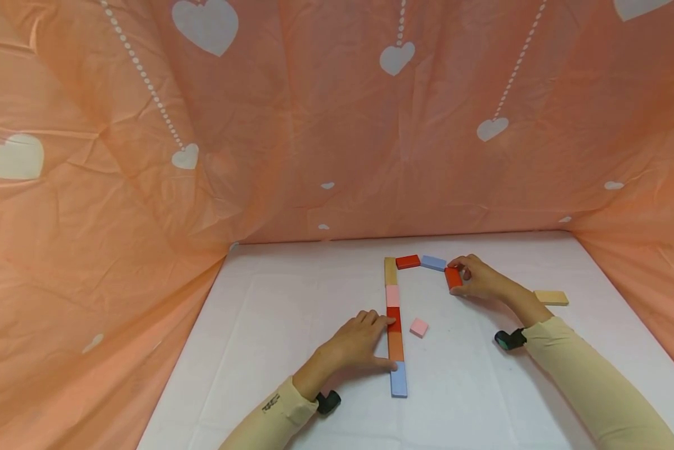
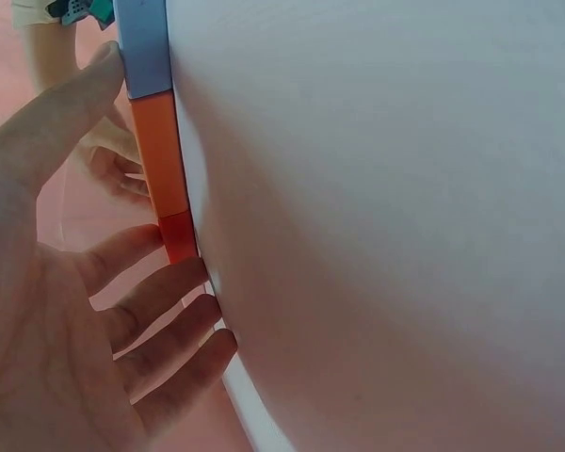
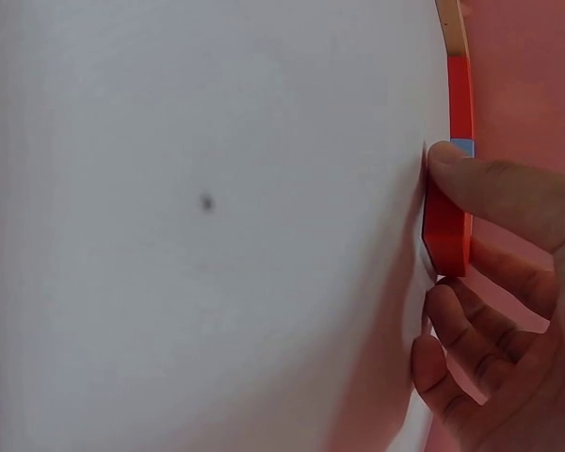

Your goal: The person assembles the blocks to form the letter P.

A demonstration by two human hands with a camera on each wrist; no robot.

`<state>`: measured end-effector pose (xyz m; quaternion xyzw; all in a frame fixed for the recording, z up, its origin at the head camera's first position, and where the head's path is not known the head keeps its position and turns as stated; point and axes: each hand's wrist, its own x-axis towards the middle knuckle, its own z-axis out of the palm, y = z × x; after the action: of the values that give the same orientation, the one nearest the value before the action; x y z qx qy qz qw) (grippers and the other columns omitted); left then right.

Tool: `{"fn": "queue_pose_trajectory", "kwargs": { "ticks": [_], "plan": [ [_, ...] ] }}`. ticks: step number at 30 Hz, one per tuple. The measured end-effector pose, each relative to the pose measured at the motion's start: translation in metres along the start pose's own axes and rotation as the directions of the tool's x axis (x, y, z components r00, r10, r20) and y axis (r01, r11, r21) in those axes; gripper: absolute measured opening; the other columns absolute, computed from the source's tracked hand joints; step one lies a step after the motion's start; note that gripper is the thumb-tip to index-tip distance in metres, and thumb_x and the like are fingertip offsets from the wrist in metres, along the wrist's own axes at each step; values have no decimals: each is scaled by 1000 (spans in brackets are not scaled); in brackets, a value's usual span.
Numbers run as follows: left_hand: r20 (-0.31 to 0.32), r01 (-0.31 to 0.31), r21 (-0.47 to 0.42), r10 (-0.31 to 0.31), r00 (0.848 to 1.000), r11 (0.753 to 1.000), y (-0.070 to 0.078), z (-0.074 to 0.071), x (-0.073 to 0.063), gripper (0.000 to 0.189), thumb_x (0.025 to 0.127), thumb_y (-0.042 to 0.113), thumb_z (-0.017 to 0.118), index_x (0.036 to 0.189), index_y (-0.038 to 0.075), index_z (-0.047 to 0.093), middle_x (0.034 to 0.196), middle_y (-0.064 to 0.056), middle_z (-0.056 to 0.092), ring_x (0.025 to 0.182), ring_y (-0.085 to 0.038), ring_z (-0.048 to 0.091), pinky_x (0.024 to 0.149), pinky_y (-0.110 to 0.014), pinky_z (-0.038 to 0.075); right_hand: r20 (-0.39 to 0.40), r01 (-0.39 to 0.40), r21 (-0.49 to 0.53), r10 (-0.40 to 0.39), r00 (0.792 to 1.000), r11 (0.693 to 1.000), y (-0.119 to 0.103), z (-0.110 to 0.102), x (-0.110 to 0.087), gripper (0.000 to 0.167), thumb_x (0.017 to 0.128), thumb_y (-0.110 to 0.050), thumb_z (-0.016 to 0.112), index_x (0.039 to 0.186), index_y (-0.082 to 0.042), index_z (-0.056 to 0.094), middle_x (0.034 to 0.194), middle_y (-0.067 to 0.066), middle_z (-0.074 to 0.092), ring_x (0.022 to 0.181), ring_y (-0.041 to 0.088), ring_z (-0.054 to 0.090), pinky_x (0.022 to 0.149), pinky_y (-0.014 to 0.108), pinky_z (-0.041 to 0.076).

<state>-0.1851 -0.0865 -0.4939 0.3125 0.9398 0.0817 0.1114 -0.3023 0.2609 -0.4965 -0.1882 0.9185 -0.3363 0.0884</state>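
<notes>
Head view shows the held red block (image 1: pixel 454 279) at the right end of a bent row, just beside the upper blue block (image 1: pixel 433 263); the right hand (image 1: pixel 481 279) pinches it between thumb and fingers. The left hand (image 1: pixel 352 344) has its fingers apart along the row's straight side, thumb at the lower blue block (image 1: pixel 399 381). A loose pink block (image 1: pixel 419 327) lies between the hands, a tan block (image 1: pixel 555 298) beside the right wrist, on the white counter (image 1: pixel 461 387) before peach cloth (image 1: pixel 337 125).

A heart-printed orange cloth (image 1: pixel 337 137) hangs behind a white tabletop (image 1: pixel 286 287).
</notes>
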Motion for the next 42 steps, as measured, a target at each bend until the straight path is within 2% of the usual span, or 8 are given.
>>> {"fn": "queue_pose_trajectory", "kwargs": {
  "ticks": [7, 28, 37, 42],
  "plan": [
    [5, 9, -18, -9, 1000, 1000, 0, 1, 0, 91, 89, 64, 80, 159, 17, 47, 142, -5, 57, 129, -21, 52, 112, -35, 47, 7, -12, 1, 12, 1000, 1000, 0, 0, 0, 62, 90, -14, 88, 139, 7, 56, 123, 25, 54, 103, 34, 55, 89, 44, 52],
    [7, 11, 10, -11, 1000, 1000, 2, -1, -1, 92, 87, 66, 80, 159, 18, 48, 136, -2, 58, 127, -18, 53, 111, -31, 47, -4, 8, -1, -8, 1000, 1000, 6, 3, -2, 66, 91, -19, 88, 143, 2, 55, 127, 23, 55, 107, 32, 53, 90, 43, 50],
    [1, 6, 8, -6, 1000, 1000, 2, -1, -1, 91, 87, 66, 80, 158, 18, 49, 136, -2, 58, 126, -18, 53, 111, -31, 47, -9, 1, -10, -1, 1000, 1000, 2, 2, -6, 70, 91, -21, 88, 147, 2, 51, 130, 25, 55, 107, 33, 54, 90, 44, 51],
    [-1, 6, 5, -6, 1000, 1000, 2, -1, -1, 91, 87, 66, 81, 158, 18, 49, 137, -2, 58, 126, -18, 53, 111, -32, 47, -23, 7, -3, -7, 1000, 1000, -6, 1, -12, 74, 91, -21, 87, 150, 1, 49, 134, 28, 50, 113, 38, 54, 92, 50, 53]
  ]
}}
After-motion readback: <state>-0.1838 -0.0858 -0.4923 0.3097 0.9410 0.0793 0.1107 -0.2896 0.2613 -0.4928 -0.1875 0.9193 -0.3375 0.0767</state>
